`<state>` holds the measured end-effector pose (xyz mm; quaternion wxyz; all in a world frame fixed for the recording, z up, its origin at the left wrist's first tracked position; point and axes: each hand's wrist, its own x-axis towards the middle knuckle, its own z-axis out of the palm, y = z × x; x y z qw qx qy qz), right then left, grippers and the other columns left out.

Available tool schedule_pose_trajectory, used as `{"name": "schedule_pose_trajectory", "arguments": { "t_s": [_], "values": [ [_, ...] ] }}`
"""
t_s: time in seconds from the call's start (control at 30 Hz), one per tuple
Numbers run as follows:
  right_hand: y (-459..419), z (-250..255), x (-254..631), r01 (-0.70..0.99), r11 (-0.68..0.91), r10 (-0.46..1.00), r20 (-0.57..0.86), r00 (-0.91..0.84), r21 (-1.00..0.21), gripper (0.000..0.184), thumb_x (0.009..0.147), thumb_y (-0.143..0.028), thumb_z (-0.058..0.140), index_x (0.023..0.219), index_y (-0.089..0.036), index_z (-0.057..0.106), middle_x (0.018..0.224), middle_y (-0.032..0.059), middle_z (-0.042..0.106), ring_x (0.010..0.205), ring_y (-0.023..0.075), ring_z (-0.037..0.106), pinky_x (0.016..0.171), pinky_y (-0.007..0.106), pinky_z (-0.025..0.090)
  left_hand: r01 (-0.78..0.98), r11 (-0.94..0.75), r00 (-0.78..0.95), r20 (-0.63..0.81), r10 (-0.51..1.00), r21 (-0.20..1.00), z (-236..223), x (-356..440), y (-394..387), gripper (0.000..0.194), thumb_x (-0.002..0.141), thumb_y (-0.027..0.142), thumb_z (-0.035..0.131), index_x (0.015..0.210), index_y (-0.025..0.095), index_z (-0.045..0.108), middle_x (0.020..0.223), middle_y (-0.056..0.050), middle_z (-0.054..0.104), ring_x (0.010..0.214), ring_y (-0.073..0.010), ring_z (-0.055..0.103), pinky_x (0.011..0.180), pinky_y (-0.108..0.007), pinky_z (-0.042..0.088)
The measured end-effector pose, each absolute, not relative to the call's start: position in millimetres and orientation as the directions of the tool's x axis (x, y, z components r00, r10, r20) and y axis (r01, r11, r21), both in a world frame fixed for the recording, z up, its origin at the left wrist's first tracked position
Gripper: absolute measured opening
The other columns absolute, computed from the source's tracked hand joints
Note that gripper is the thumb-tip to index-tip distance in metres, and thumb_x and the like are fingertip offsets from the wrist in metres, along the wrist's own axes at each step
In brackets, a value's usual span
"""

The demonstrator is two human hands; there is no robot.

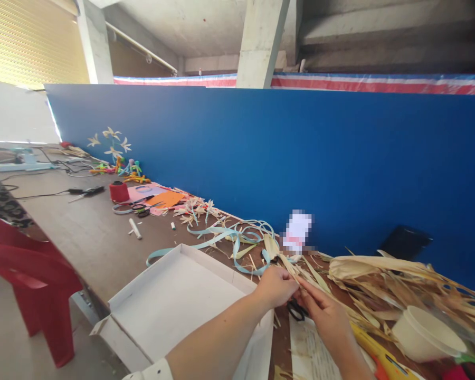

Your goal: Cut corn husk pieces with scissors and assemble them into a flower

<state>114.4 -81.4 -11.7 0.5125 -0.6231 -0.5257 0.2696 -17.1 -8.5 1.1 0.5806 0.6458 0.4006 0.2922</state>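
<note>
1. While both hands met over the table (283, 338), a pale husk strip (288, 265) lay at their fingertips, just beyond the near corner of an open white box (174, 306).
2. Step in hand, as judged: fine two-handed fingertip work on this strip. Exact action (twisting, tying, splitting) could not be told; the fingers covered the contact point.
3. Next move, as judged: called for a steady pinch on one side and small, controlled finger movement on the other, since thin dry husk could split or slip.
4. Left hand (277, 286): reached in from lower left, fingers curled, thumb and forefinger pressed together, apparently pinching the strip.
5. Right hand (324, 314): came from lower right, fingers fairly straight, tips angled against the left's. Whether they gripped the strip could not be told.
6. Black-handled scissors (297, 311) lay below the hands, between them.
7. Farther out: light blue ribbon (235, 254) beyond the box; husk heap (364, 266) and cream tub (421, 338) to the right.
</note>
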Motion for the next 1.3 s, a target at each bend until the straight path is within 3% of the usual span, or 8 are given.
{"name": "schedule_pose_trajectory", "arguments": {
  "t_s": [0.2, 0.37, 0.5, 0.67, 0.77, 0.93, 1.1, 1.3],
  "values": [
    [-79.7, -14.4, 112.3, 0.543, 0.147, 0.899, 0.341, 0.275, -0.827, 0.036, 0.079, -0.04, 0.056, 0.111, -0.028, 0.069, 0.112, 0.0048, 0.067, 0.107, 0.025, 0.059, 0.095, 0.038, 0.043, 0.17, 0.029, 0.498, -0.111, 0.86, 0.985, 11.2, -20.3, -11.2, 0.015, 0.066, 0.022, 0.05, 0.056, 0.015, 0.058, 0.048, 0.001, 0.052, 0.039, -0.0105, 0.046, 0.041, -0.022, 0.039],
    [-78.1, -19.3, 111.6, 0.767, 0.106, 0.859, 0.447, 0.25, -0.633, 0.042, 0.079, -0.03, 0.046, 0.116, -0.03, 0.066, 0.102, 0.0038, 0.069, 0.095, 0.023, 0.063, 0.086, 0.034, 0.046, 0.167, 0.122, 0.501, -0.191, 0.844, 0.978, 18.6, -20.4, -11.3, 0.017, 0.069, 0.021, 0.052, 0.055, 0.014, 0.058, 0.052, 0.0, 0.054, 0.042, -0.0103, 0.048, 0.048, -0.026, 0.047],
    [-79.2, -17.2, 114.4, 0.793, 0.02, 0.819, 0.465, 0.336, -0.609, 0.045, 0.079, -0.029, 0.043, 0.117, -0.029, 0.066, 0.1, 0.0046, 0.069, 0.091, 0.0232, 0.063, 0.078, 0.033, 0.046, 0.152, 0.184, 0.516, -0.237, 0.823, 0.971, 20.0, -20.1, -10.6, 0.012, 0.068, 0.017, 0.053, 0.062, 0.011, 0.062, 0.057, -0.003, 0.06, 0.048, -0.0105, 0.052, 0.052, -0.025, 0.049],
    [-83.8, -8.8, 124.6, 0.498, -0.146, 0.628, 0.309, 0.714, -0.855, 0.048, 0.075, -0.041, 0.055, 0.118, -0.02, 0.065, 0.077, 0.0062, 0.069, 0.057, 0.0183, 0.052, 0.053, 0.03, 0.04, 0.131, 0.236, 0.534, -0.27, 0.801, 0.963, 15.6, -19.5, -6.1, 0.012, 0.067, 0.013, 0.053, 0.068, 0.01, 0.064, 0.064, -0.005, 0.064, 0.05, -0.009, 0.054, 0.051, -0.022, 0.049],
    [-86.6, -3.7, 115.8, 0.094, 0.129, 0.795, 0.16, 0.585, -0.987, 0.065, 0.073, -0.046, 0.064, 0.133, -0.025, 0.05, 0.074, 0.0001, 0.063, 0.043, 0.0071, 0.033, 0.041, 0.022, 0.025, 0.089, 0.252, 0.544, -0.259, 0.799, 0.964, 10.9, -17.5, -3.9, 0.013, 0.07, 0.015, 0.052, 0.071, 0.01, 0.065, 0.065, -0.004, 0.064, 0.049, -0.0082, 0.053, 0.049, -0.021, 0.049],
    [-88.9, 1.4, 93.6, -0.157, -0.03, 0.955, -0.075, 0.286, -0.987, 0.071, 0.07, -0.042, 0.071, 0.133, -0.022, 0.044, 0.066, -0.0017, 0.058, 0.041, 0.0028, 0.028, 0.039, 0.017, 0.017, 0.11, 0.146, 0.544, -0.182, 0.819, 0.983, 4.8, -15.8, -5.5, 0.02, 0.074, 0.016, 0.046, 0.072, 0.012, 0.065, 0.057, -0.001, 0.058, 0.046, -0.0092, 0.052, 0.047, -0.022, 0.048],
    [-85.1, -6.8, 99.5, -0.049, -0.069, 0.947, -0.081, 0.31, -0.996, 0.053, 0.069, -0.048, 0.07, 0.113, -0.02, 0.061, 0.061, -0.0028, 0.054, 0.04, 0.0025, 0.026, 0.038, 0.018, 0.015, 0.141, -0.034, 0.575, -0.054, 0.816, 0.989, -0.1, -16.8, -7.6, 0.02, 0.076, 0.021, 0.046, 0.065, 0.013, 0.061, 0.055, 0.0, 0.055, 0.047, -0.0098, 0.053, 0.047, -0.022, 0.048],
    [-75.4, -22.6, 118.0, 0.333, -0.014, 0.936, 0.105, 0.335, -0.943, 0.05, 0.074, -0.049, 0.062, 0.114, -0.019, 0.067, 0.062, 0.0008, 0.058, 0.049, 0.0118, 0.043, 0.045, 0.025, 0.032, 0.212, -0.046, 0.551, -0.08, 0.831, 0.976, -1.6, -18.7, -4.9, 0.018, 0.07, 0.021, 0.046, 0.061, 0.013, 0.06, 0.053, 0.0, 0.054, 0.045, -0.0093, 0.051, 0.047, -0.021, 0.047]
  ]
}}
